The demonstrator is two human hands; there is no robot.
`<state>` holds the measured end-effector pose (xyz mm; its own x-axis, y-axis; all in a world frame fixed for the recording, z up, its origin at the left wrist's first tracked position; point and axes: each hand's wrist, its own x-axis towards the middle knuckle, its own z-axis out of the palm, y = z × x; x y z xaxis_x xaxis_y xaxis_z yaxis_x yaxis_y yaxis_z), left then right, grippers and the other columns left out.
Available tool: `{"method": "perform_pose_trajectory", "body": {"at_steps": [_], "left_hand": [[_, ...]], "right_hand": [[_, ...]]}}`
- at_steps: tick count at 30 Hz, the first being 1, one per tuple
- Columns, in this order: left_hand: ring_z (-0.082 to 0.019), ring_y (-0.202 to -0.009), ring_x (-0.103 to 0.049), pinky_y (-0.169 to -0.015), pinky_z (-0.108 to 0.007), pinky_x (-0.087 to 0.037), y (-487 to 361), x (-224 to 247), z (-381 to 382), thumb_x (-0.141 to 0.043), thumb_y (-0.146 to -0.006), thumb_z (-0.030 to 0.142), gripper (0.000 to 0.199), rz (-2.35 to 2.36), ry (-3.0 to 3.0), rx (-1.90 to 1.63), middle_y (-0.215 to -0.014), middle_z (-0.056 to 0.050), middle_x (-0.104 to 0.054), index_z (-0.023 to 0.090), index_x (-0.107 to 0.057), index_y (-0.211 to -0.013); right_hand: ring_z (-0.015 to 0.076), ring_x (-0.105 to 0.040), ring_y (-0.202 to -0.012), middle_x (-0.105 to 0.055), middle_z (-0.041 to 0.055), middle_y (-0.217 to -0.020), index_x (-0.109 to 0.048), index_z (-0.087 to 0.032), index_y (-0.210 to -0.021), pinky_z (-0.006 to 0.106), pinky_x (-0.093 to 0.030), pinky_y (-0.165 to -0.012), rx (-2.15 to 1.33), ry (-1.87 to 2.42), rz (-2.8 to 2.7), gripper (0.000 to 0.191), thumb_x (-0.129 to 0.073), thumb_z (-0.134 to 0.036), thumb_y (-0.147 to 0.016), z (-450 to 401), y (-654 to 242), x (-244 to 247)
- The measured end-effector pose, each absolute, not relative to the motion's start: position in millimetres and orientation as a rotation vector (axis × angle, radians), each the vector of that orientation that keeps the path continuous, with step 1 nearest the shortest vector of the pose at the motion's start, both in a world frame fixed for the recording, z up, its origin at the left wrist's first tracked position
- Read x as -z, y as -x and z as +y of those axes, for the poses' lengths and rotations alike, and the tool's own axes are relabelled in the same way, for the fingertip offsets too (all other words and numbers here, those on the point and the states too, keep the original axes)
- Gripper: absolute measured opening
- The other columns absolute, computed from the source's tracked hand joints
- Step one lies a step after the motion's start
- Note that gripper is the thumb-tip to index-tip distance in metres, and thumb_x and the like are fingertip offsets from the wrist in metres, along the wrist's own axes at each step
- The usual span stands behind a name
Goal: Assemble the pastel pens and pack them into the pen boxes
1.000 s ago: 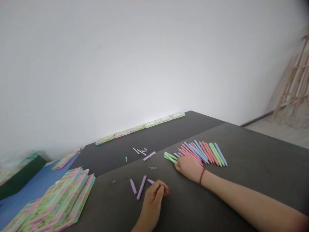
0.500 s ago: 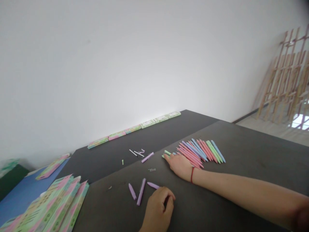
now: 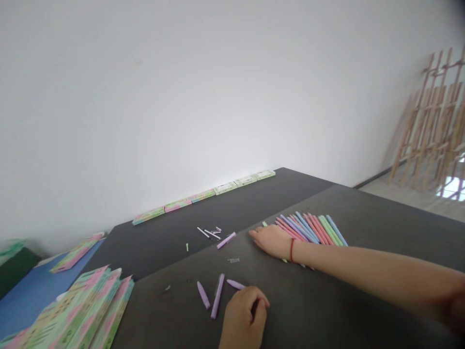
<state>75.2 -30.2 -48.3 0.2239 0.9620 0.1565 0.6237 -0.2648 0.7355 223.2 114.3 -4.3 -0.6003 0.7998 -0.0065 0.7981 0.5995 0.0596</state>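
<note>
My right hand (image 3: pixel 271 241), with a red cord at the wrist, lies flat over the left end of a row of pastel pens (image 3: pixel 308 227). Its fingers reach out to the left, and it covers the green pens below it. Nearer to me, my left hand (image 3: pixel 244 315) rests loosely curled on the table, with nothing visible in it. Just beyond its knuckles is a tapered purple pen part (image 3: pixel 236 284), partly hidden. A purple clip-bearing barrel (image 3: pixel 218 296) and another tapered purple part (image 3: pixel 203 295) lie to its left.
Thin white refills (image 3: pixel 209 233), a purple barrel (image 3: pixel 226 241), a small green piece (image 3: pixel 187 247) and a clear clip (image 3: pixel 233 260) lie mid-table. Flat boxes (image 3: pixel 178 205) line the wall. Stacked printed packs (image 3: pixel 87 300) stand at left; wooden racks (image 3: pixel 432 121) at far right.
The view has shifted slightly. My right hand has slid right along the pens, and its forearm now covers their lower ends. My left hand keeps its curled pose.
</note>
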Motion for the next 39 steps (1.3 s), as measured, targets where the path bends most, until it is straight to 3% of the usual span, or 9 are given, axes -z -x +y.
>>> {"method": "perform_pose_trajectory", "body": {"at_steps": [5, 11, 31, 36, 39], "left_hand": [[-0.02, -0.074, -0.06, -0.069, -0.028, -0.039, -76.2, 40.1, -33.1, -0.045, -0.079, 0.012, 0.019, 1.458, -1.946, -0.824, -0.071, -0.003, -0.065, 0.02, -0.06, -0.07], [-0.019, -0.074, -0.061, -0.068, -0.028, -0.039, -77.3, 39.7, -35.1, -0.046, -0.079, 0.012, 0.02, 1.466, -1.929, -0.832, -0.07, -0.002, -0.066, 0.021, -0.061, -0.07], [-0.019, -0.071, -0.06, -0.066, -0.028, -0.04, -81.3, 40.7, -35.6, -0.047, -0.077, 0.012, 0.022, 1.456, -1.899, -0.879, -0.067, -0.002, -0.066, 0.023, -0.065, -0.071], [-0.018, -0.072, -0.059, -0.068, -0.028, -0.039, -80.9, 37.6, -35.5, -0.047, -0.078, 0.013, 0.02, 1.451, -1.867, -0.857, -0.069, -0.001, -0.065, 0.022, -0.064, -0.071], [-0.015, -0.064, -0.054, -0.061, -0.026, -0.036, -79.5, 38.2, -35.5, -0.044, -0.082, 0.015, 0.02, 1.431, -1.783, -0.903, -0.064, 0.001, -0.058, 0.021, -0.061, -0.074]], "right_hand": [[0.023, -0.059, -0.102, -0.061, 0.0118, -0.108, -0.059, -0.015, -0.11, 0.033, -0.047, -0.083, 0.007, -1.26, 2.888, 0.028, -0.039, -0.029, -0.096, 152.2, -157.6, -10.2], [0.0198, -0.058, -0.098, -0.056, 0.0092, -0.115, -0.055, -0.013, -0.116, 0.04, -0.05, -0.082, 0.155, -1.269, 2.791, 0.031, -0.053, -0.032, -0.091, 196.6, -92.6, -4.9], [0.0216, -0.057, -0.103, -0.056, 0.009, -0.117, -0.055, -0.014, -0.115, 0.042, -0.049, -0.086, 0.339, -1.223, 2.522, 0.03, -0.056, -0.029, -0.09, 194.9, -22.2, -22.6], [0.0209, -0.057, -0.101, -0.056, 0.0089, -0.116, -0.055, -0.014, -0.115, 0.042, -0.049, -0.085, 0.545, -1.286, 2.551, 0.03, -0.055, -0.03, -0.091, 194.1, -28.7, -29.0], [0.018, -0.06, -0.089, -0.061, 0.0087, -0.102, -0.06, -0.01, -0.103, 0.034, -0.051, -0.078, 0.787, -1.308, 2.644, 0.026, -0.056, -0.031, -0.089, 191.2, -45.1, -38.9]]}}
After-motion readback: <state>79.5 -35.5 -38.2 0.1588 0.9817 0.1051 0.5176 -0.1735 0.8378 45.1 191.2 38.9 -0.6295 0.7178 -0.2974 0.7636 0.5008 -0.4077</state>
